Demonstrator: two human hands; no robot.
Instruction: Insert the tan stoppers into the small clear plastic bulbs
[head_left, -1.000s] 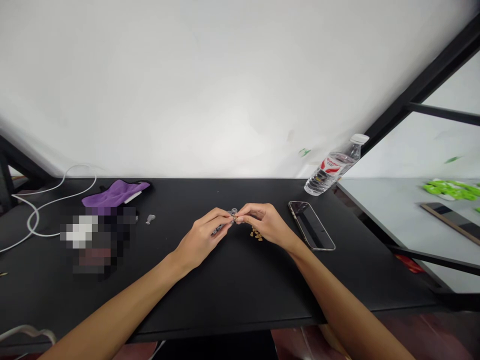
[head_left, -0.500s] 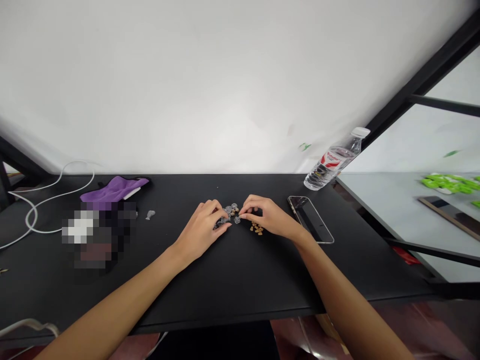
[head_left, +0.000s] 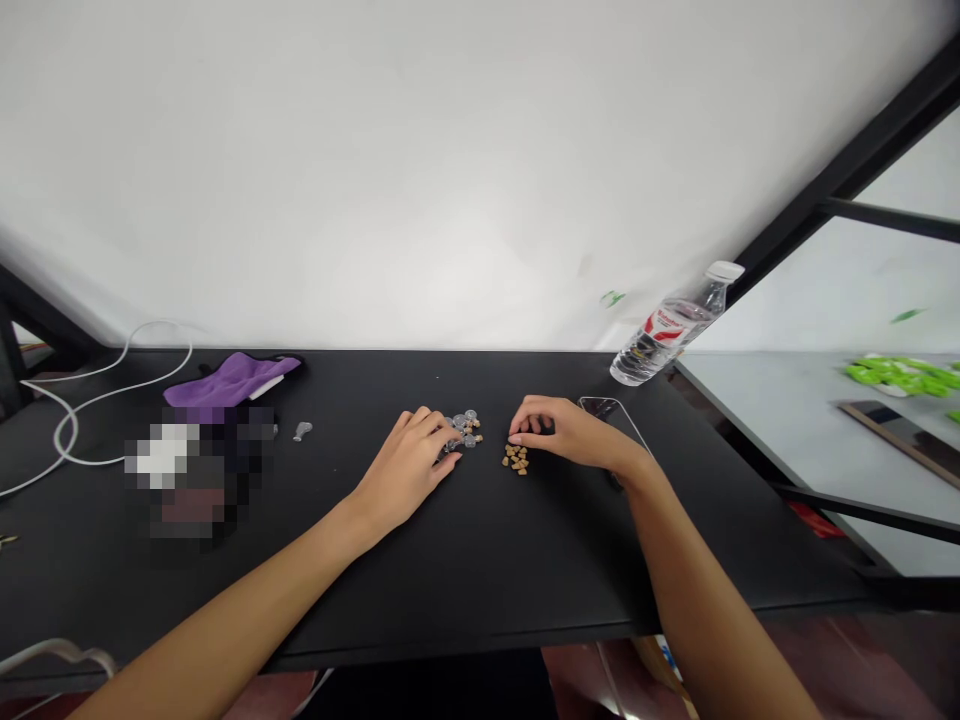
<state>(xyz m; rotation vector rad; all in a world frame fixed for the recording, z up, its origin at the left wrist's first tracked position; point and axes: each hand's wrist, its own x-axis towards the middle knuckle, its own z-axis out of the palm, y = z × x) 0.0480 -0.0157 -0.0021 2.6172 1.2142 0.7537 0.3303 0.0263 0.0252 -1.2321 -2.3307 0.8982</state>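
Several tiny clear glass bottles (head_left: pixel 470 416) lie in a cluster on the black table, some with tan cork-like ends. At the left side of this cluster is my left hand (head_left: pixel 409 460), its thumb and fingers curled around a small glass bottle that is partly hidden. To the right lies a little heap of small tan corks (head_left: pixel 516 461). Just over its upper edge, my right hand (head_left: pixel 559 432) has thumb and fingertips pinched together. Whatever is between those fingertips is too small to make out.
A phone (head_left: pixel 606 408) lies partly behind my right forearm. Beyond it a water bottle (head_left: pixel 660 335) leans over to the right. Leftward are a purple cloth (head_left: pixel 232 380), a white cable (head_left: pixel 71 410) and a lone small clear piece (head_left: pixel 302 430). A black frame (head_left: pixel 817 490) borders the right side.
My right hand has moved right, from the glass bottles to the cork heap. More of the bottle cluster now shows. My left hand has stayed nearly in place.
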